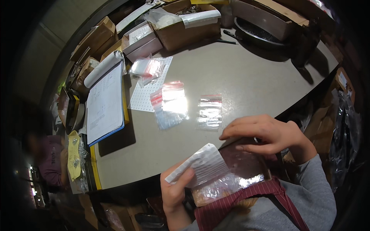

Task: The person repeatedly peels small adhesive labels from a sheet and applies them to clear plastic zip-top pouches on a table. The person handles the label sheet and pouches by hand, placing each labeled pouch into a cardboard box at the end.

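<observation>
My left hand [173, 194] grips a white sheet [204, 163] marked with faint rows, its thumb lying on top near the lower left corner. My right hand [266, 133] hovers to the right with fingers stretched and slightly apart, nothing visible in it. Below both hands, by my lap, an open box [199, 197] holds clear plastic packets [227, 186]. A single clear zip bag [210, 111] with a red top strip lies flat on the table, just beyond my right fingertips. Left of it is an overlapping pile of red-topped zip bags [169, 106].
A dotted white sheet [140, 96] lies under another bundle of bags [148, 71]. A clipboard with papers [106, 102] leans at the left. Cardboard boxes [185, 32] and a dark round tray [262, 38] line the back. At far left is another person [52, 161].
</observation>
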The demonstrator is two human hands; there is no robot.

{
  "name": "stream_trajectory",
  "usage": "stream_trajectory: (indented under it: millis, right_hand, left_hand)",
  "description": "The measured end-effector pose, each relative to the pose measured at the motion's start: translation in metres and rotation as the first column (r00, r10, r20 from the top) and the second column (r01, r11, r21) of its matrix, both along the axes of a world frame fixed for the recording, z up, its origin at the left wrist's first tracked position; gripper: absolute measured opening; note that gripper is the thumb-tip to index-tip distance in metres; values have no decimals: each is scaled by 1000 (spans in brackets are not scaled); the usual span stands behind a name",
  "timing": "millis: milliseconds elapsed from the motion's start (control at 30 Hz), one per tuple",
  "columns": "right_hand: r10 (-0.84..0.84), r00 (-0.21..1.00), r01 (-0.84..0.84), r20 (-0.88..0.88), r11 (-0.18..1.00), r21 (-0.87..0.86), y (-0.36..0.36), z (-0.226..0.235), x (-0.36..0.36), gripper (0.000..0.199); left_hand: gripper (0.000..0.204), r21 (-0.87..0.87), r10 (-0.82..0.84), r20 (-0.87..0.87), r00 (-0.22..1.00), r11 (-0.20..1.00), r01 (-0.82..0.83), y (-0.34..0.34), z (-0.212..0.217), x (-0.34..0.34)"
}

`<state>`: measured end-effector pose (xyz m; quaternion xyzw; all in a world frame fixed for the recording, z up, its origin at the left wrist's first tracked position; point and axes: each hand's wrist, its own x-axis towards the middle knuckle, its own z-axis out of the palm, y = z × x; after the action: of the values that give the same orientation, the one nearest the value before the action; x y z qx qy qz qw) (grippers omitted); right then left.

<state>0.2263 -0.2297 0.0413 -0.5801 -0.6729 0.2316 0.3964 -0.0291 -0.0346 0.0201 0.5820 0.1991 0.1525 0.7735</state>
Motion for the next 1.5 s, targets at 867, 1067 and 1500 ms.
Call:
stream_trajectory:
  millis: [867,1067,1500]
  right_hand:
    - [-75,986,73,-146,997,-21,33,-18,-5,22]
    - [-46,974,7,-223,985,-171,37,-7,-3,20]
    - [-78,979,51,-188,988,-145,39,-19,0,20]
  left_hand:
    - [35,191,-181,-34,983,964,184,-1,-13,16]
    - [34,253,-188,-48,981,948,194,2,-13,13]
    - [34,248,-208,-33,978,946,210,5,-17,15]
